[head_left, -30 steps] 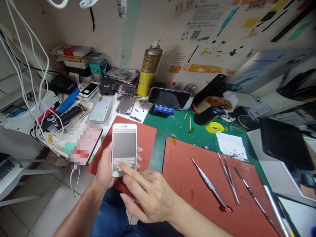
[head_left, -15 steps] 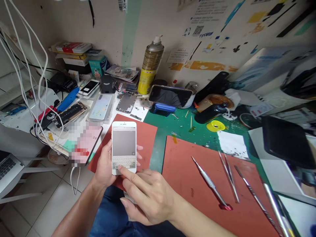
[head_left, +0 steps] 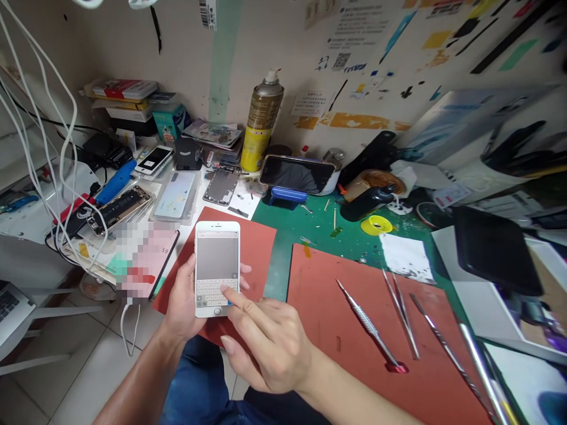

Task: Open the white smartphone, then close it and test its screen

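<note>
A white smartphone (head_left: 217, 254) is held upright in my left hand (head_left: 182, 295), its screen lit with a grey area above an on-screen keyboard. The thumb side lies along the phone's left edge, and fingertips show past its right edge. My right hand (head_left: 270, 342) reaches over from the right, its index fingertip on the keyboard's right half. The other fingers are loosely bent, the thumb stands apart, and nothing is held in this hand. Beneath the phone lies a reddish-brown mat (head_left: 259, 248).
On a second mat (head_left: 319, 330) lie a screwdriver (head_left: 370, 324), tweezers (head_left: 402, 313) and a thin metal tool (head_left: 447, 342). A pink-screened phone (head_left: 155, 260) lies at left. Behind stand a spray can (head_left: 262, 121) and a propped dark phone (head_left: 296, 174). White cables (head_left: 66, 118) hang at left.
My right index finger has moved from the keyboard's lower left to its right half, uncovering the phone's home button. The camera view has shifted slightly.
</note>
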`<state>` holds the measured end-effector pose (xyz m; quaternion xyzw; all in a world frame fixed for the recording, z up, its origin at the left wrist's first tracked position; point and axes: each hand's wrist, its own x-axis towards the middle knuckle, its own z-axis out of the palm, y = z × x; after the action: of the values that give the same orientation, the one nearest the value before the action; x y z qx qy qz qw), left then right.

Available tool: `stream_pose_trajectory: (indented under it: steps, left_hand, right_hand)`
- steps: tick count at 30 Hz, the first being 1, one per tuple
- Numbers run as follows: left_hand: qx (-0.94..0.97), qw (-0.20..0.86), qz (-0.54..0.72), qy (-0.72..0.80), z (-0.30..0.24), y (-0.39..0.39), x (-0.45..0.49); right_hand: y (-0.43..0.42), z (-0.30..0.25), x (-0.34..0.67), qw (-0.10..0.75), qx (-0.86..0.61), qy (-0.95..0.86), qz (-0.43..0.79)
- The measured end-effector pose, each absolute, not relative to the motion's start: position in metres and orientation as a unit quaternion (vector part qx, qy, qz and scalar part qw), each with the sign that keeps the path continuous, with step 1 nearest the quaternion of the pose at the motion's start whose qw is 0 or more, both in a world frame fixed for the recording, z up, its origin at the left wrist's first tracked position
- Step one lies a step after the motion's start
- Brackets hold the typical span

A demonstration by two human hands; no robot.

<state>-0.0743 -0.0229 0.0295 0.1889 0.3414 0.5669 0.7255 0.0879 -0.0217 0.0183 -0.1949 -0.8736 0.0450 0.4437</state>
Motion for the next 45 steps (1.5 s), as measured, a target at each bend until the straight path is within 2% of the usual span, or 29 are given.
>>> stream_pose_trajectory:
  steps: [8, 35, 45]
  left_hand:
    - [0.191, 0.728, 0.555, 0.354, 0.0313, -0.0232, -0.0749]
    - [0.204, 0.723, 0.565, 0.342, 0.0284, -0.0238, -0.0781]
    - [0.194, 0.730, 0.561, 0.338, 0.0258, -0.0244, -0.0771]
  right_hand:
    - [-0.0257, 0.0189, 0.0859, 0.451, -0.143, -0.880, 0.045]
    - [-0.0220, 0.0168, 0.0905, 0.470, -0.219, -0.854, 0.050]
    - [-0.0282, 0.0166, 0.0851, 0.472, -0.134, -0.871, 0.034]
